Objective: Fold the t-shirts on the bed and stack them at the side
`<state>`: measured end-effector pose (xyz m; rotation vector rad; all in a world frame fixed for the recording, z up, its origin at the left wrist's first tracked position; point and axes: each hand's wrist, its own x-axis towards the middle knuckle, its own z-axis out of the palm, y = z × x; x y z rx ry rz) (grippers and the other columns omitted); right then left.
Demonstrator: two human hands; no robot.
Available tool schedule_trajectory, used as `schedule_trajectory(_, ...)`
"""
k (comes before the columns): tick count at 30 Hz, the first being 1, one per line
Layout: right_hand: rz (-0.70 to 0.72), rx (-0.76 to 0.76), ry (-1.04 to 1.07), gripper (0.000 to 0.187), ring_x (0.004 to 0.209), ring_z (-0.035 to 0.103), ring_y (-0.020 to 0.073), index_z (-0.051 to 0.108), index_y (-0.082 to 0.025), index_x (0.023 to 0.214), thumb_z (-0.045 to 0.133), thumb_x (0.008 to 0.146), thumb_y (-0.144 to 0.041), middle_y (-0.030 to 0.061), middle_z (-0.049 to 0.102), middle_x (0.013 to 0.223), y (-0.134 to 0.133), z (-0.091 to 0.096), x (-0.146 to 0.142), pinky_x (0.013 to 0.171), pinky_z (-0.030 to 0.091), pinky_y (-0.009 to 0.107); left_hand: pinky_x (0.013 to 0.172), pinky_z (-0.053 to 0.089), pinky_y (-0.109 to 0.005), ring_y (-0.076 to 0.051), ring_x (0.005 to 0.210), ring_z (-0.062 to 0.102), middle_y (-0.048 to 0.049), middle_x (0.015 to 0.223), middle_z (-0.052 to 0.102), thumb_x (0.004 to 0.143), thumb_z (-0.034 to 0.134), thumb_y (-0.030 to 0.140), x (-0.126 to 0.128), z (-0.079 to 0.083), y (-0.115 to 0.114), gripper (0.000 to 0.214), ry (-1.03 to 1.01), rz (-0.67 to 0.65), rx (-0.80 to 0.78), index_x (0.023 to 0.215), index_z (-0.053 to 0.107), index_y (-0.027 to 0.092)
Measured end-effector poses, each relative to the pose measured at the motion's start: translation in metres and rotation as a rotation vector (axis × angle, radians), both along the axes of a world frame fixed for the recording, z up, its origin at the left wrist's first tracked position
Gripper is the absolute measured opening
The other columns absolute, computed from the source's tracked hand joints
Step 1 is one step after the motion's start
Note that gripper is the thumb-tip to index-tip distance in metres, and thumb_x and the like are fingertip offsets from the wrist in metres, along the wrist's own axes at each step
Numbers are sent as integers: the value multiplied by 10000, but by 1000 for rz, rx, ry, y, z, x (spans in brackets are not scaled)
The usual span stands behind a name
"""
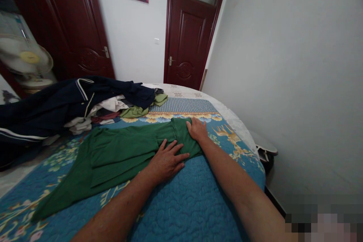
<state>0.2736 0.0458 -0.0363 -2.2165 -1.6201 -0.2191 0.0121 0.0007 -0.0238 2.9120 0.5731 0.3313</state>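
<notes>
A green garment [121, 145] lies stretched across the bed, its right end folded over into a band. My left hand [167, 160] rests flat on it with fingers spread, just left of the folded band and near the garment's front edge. At the far right end, my right hand [197, 129] presses on the folded part, thumb apart from the fingers; some of its fingertips are hard to make out. Several layers of the cloth overlap in the middle. The garment's left end tapers to a point toward the lower left.
Blue quilted bedding [181, 204] with flowers and a deer covers the bed. A heap of clothes, with a navy jacket [56, 102] and an olive cloth [134, 112], lies at the back left. A fan [28, 57] stands beyond. A grey wall [297, 64] borders the right side.
</notes>
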Motion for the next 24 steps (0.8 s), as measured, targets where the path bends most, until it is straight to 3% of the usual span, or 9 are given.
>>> schedule_trajectory(8,29,-121,16,688,1579,325,326,391,-150,1644,344,1103,-571,180,319,1730,-54,-8,7,1263,239,611,1259,138,-747,-385,1571,371,-73,1658,494,1054,500,495,1,-4,2,467,-9,-4,3,1514,578,470)
schedule_trajectory(17,28,-195,-11,745,1596,286,384,358,-189,1677,349,1079,-634,159,313,1736,-128,-13,13,1273,198,639,1281,112,-726,-368,1551,405,-52,1613,549,1033,552,449,-1,-9,1,461,-71,1,33,1491,603,461)
schedule_trajectory(20,2,-179,-19,742,1594,293,383,384,-164,1663,356,1078,-620,170,344,1721,-142,-16,14,1274,203,630,1299,58,-705,-349,1528,437,-46,1513,638,1013,588,403,-3,-1,1,402,-83,-28,63,1404,681,420)
schedule_trajectory(24,1,-74,6,633,1501,460,311,467,-170,1607,368,1089,-521,172,513,1613,-145,-17,16,1248,312,504,1318,55,-658,-307,1468,511,-41,1323,751,1027,543,358,-18,28,10,273,-107,-1,112,1098,803,314)
